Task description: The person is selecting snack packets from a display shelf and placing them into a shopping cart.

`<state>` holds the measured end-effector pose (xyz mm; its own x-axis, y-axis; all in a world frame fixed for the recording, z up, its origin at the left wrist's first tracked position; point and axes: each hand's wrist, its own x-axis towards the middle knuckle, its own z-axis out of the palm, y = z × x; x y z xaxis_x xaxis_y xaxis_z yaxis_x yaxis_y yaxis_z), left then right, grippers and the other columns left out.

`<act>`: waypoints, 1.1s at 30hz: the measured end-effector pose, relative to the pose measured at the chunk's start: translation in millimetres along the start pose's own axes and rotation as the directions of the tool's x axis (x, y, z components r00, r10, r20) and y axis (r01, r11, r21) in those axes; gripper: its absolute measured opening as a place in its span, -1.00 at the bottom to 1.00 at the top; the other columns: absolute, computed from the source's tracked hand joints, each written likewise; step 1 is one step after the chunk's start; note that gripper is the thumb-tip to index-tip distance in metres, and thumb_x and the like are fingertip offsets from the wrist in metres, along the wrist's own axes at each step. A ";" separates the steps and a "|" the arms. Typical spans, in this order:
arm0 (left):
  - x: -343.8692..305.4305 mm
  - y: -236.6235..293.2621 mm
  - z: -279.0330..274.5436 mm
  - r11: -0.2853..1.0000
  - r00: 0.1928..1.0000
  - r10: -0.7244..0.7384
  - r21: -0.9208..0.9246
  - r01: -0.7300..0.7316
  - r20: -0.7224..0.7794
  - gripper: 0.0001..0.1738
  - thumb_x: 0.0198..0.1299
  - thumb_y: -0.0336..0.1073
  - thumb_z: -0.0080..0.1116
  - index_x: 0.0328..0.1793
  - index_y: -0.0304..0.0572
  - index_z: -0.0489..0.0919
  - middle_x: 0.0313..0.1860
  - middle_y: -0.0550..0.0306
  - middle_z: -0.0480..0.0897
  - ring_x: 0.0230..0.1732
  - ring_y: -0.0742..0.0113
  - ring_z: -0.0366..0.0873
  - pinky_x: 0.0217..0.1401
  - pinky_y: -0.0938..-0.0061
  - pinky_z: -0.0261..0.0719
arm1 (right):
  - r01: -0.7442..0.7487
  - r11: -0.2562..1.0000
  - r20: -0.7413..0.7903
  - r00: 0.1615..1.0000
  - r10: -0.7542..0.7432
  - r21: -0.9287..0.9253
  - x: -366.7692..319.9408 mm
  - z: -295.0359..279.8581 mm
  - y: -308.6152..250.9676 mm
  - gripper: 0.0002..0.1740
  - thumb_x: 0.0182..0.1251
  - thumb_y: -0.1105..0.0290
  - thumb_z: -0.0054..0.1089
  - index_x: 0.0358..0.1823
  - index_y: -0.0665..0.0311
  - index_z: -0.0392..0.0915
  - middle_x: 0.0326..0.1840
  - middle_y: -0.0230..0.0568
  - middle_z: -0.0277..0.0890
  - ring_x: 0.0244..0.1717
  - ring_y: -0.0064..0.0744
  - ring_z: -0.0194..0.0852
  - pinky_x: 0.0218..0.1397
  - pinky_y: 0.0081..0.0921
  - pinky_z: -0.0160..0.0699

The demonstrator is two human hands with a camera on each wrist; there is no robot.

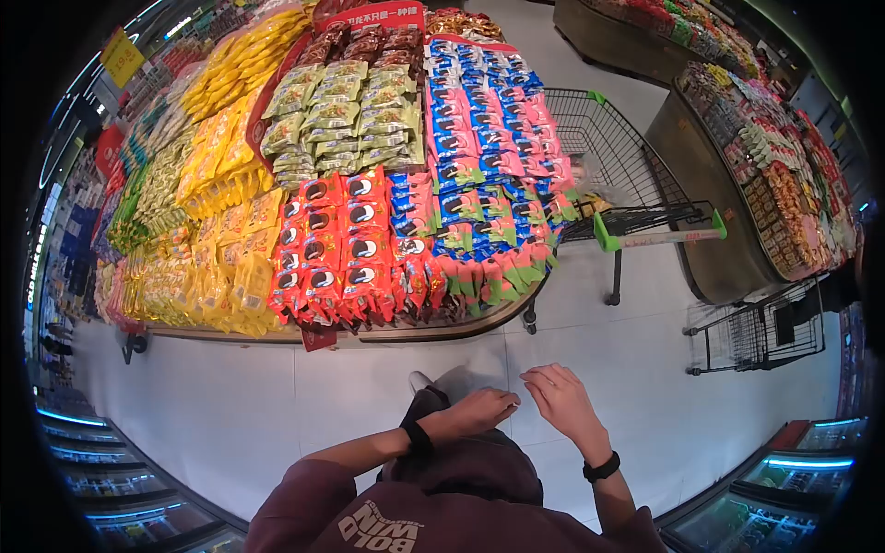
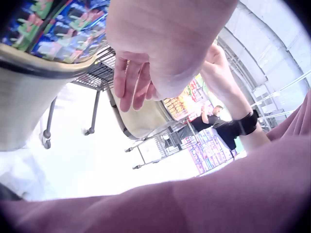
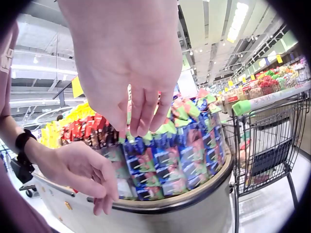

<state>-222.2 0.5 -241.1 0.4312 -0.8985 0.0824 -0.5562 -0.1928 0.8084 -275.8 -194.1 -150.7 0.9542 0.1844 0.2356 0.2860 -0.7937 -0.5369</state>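
Ahead of you curves the cream-sided display bench point(image 3: 160, 221) with its dark, rounded rim, set apart from both your hands, pale tiled floor point(image 1: 369, 382) showing between. Off its right end stands the black wire shopping trolley point(image 1: 664, 236) with green ends to its handle. On the bench, the shiny blue, pink and green plastic packets point(image 1: 493, 157) lie straight forward of your hands, spilling round the front corner; the glossy red plastic packets point(image 1: 341, 235) lie forward and to the left. Both stacks run in columns away from you, though you can't make out each packet's long axis. Your right hand point(image 1: 562, 405) looks slightly nearer the blue corner, while your left hand point(image 1: 475, 412) points across your body towards the right one. Each grip is relaxed, fingers loosely bent, with nothing visible in it; the fingertips of the two nearly meet, so a forward reach would probably need them to part first.
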 end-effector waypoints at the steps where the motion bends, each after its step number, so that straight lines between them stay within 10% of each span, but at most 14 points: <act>1: 16.3 4.9 -6.2 1.000 1.000 -0.010 -0.007 0.010 -0.009 -0.80 0.35 -0.30 0.15 0.00 -0.24 0.59 -0.27 -0.15 0.65 -0.23 -0.16 0.62 -0.14 0.07 0.58 | -0.012 1.000 -0.025 1.000 0.011 -0.013 6.5 -8.9 12.8 -0.82 0.25 0.54 0.21 -0.12 0.28 0.62 -0.17 -0.21 0.55 -0.14 -0.14 0.52 -0.06 -0.27 0.52; 9: 115.6 39.7 -73.6 0.982 0.990 -0.071 -0.180 0.049 -0.123 -0.79 0.37 -0.32 0.14 0.02 -0.27 0.58 -0.22 -0.11 0.67 -0.22 -0.10 0.65 -0.15 0.15 0.62 | -0.019 0.997 -0.211 0.977 0.004 -0.072 83.7 -83.3 95.6 -0.83 0.17 0.61 0.23 -0.20 0.31 0.58 -0.28 -0.18 0.48 -0.21 -0.12 0.48 -0.13 -0.25 0.52; 22: 272.0 45.5 -97.4 0.990 0.979 0.111 0.104 -0.094 -0.173 -0.73 0.35 -0.24 0.18 0.05 -0.24 0.56 -0.18 -0.02 0.65 -0.12 -0.05 0.63 0.00 0.18 0.56 | -0.185 0.936 -0.031 0.982 0.184 -0.301 97.2 -160.5 273.4 -0.34 0.02 0.66 0.32 0.24 0.23 0.41 0.28 -0.10 0.38 0.27 0.00 0.33 0.31 -0.16 0.31; 33: 364.7 39.9 -43.2 0.972 0.950 -0.090 0.180 0.148 -0.298 -0.69 0.29 -0.26 0.23 0.08 -0.23 0.55 0.00 -0.01 0.61 0.08 0.01 0.56 0.17 0.18 0.47 | -0.075 0.916 0.274 0.942 0.195 -0.393 98.6 -214.9 472.0 -0.71 -0.04 0.51 0.31 -0.21 0.15 0.59 -0.23 -0.25 0.64 -0.09 -0.13 0.57 0.01 -0.22 0.50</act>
<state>-56.4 -317.9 -153.5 0.6717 -0.7188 0.1796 -0.6047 -0.3919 0.6934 -65.8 -675.2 -206.8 0.9785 0.1778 -0.1042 0.1557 -0.9691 -0.1915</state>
